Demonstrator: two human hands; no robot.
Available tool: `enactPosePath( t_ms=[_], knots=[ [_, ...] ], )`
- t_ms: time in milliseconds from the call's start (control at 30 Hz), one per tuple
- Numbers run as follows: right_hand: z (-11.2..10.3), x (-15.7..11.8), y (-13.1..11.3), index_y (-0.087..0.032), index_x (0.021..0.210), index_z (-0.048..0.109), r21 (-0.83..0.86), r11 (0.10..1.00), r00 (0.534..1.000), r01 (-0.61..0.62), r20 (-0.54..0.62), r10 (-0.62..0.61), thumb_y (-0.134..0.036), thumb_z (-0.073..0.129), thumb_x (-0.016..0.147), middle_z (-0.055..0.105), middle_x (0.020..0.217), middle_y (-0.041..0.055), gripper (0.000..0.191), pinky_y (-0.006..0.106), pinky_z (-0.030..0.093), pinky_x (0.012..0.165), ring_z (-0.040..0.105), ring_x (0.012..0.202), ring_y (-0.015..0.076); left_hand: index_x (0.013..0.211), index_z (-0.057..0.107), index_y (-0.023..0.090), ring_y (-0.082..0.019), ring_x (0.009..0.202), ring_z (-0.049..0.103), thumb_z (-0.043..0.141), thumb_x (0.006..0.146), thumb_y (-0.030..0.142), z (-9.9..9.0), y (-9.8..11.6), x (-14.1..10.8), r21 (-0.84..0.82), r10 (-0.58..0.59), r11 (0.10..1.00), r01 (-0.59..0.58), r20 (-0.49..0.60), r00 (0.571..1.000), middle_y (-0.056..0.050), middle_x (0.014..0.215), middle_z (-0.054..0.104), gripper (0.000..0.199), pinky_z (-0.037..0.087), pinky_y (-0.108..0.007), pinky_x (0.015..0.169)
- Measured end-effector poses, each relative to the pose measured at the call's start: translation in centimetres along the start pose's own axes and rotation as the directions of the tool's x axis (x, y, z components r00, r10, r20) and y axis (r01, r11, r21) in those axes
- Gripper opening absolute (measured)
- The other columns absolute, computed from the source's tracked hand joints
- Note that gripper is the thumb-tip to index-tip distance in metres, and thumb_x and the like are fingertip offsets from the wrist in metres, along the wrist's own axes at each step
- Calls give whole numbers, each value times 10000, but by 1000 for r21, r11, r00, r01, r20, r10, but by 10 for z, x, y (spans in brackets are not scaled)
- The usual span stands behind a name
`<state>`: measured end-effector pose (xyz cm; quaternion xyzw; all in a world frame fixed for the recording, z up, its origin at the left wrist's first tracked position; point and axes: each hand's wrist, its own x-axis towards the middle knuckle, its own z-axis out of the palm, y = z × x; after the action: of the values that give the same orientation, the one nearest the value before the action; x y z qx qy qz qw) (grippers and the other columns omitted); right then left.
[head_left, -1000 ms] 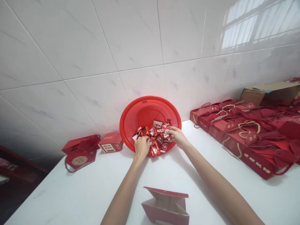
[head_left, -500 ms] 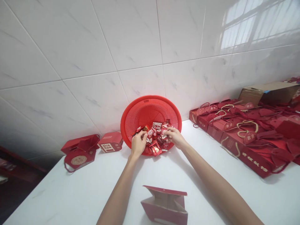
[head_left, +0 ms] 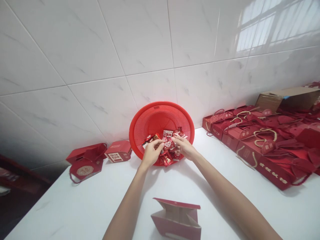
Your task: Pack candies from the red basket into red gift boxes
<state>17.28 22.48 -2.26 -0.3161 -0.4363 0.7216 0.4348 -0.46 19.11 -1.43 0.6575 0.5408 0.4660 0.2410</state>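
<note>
Left of the red perforated plastic basket point(head_left: 143, 116) sit two red cardboard boxes point(head_left: 118, 151); at its mouth, both hands point(head_left: 153, 152) point(head_left: 184, 146) pinch a red-wrapped sweet point(head_left: 168, 144); right of it lie red cardboard gift boxes point(head_left: 265, 166).

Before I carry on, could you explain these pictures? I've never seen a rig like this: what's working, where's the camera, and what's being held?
There is no robot here: the left hand and right hand are a person's bare hands. Every picture comes from one camera worn on that person's head, looking forward and down. The fingertips of both hands seem to pinch a small red packet above other wrapped packets in a red basket. On the white table, an open red box stands nearest the camera. Two red cartons sit left of the basket, and many red boxes lie to its right.
</note>
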Motion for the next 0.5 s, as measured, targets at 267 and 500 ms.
enactPosePath(
  t_ms=[267,500],
  knots=[
    [-3,0,-1,-175,828,676,-21,1000,1000,-12,8,12,-233,834,562,688,680,1,316,167,316,389,670,623,155,973,749,184,-214,859,735,537,875,346,-5,0,-2,141,25,990,-24,-4,1000,-63,982,790,284,587,-332,833],
    [-16,5,-15,-198,772,598,75,997,993,23,-115,-15,-239,718,687,636,591,-34,153,197,465,441,615,511,126,920,773,221,-229,930,735,551,835,267,-30,-10,3,396,29,918,34,-153,988,-50,1007,793,242,570,-344,893]
  ],
)
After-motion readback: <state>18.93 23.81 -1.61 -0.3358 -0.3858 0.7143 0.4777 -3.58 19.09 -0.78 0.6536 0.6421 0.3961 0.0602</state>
